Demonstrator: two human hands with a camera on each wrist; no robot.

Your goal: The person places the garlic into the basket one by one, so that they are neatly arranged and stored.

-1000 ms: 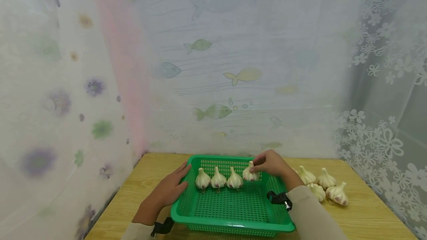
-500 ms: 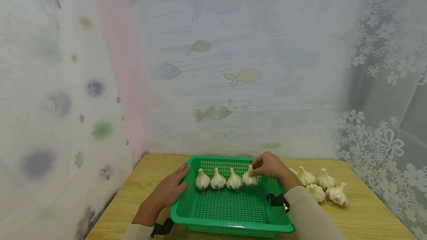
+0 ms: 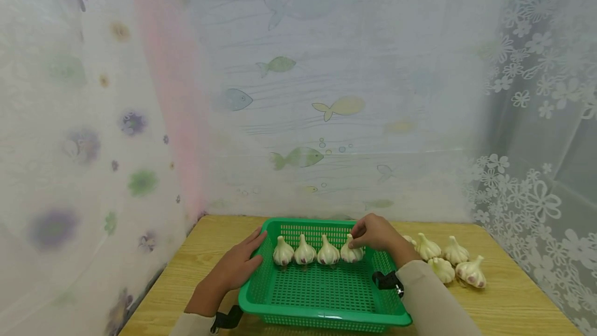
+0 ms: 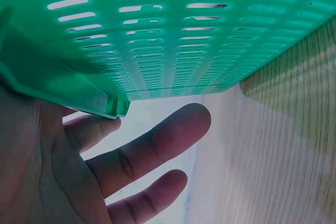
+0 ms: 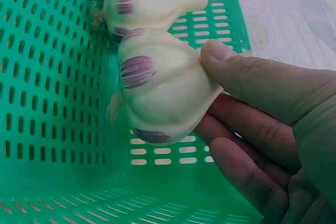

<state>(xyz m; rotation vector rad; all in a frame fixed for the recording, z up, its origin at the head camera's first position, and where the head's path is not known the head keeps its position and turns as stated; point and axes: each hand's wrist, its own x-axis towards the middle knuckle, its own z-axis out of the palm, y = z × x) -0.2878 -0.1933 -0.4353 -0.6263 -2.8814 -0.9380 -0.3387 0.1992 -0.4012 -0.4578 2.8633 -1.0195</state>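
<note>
In the lower middle of the head view, holds a plump white garlic bulb with purple streaks [image 3: 351,254], neck upward, at the right end of a row inside a green perforated plastic basket [image 3: 326,317]. Not possible to tell whether fully resting on the basket floor. Lined up just left in the frame, three matching white garlic bulbs [image 3: 305,251], also neck up, probably stood on their bases for steadiness.

Pinches the bulb's slim neck with the right hand [image 3: 375,232], thumb pressed on top in the right wrist view, other fingers bent below; likely gripped there as the easiest part to grasp, leaving the base free. Rests the left hand [image 3: 238,264] against the basket's left rim, fingers extended and slightly spread, clasping nothing; presumably to steady the basket.

At lower right, on a light wood-grained table [image 3: 503,299], a loose cluster of further pale garlic bulbs [image 3: 456,251], partly hidden behind the right forearm. Across the upper frame, pale translucent sheeting printed with fish [image 3: 340,66].
</note>
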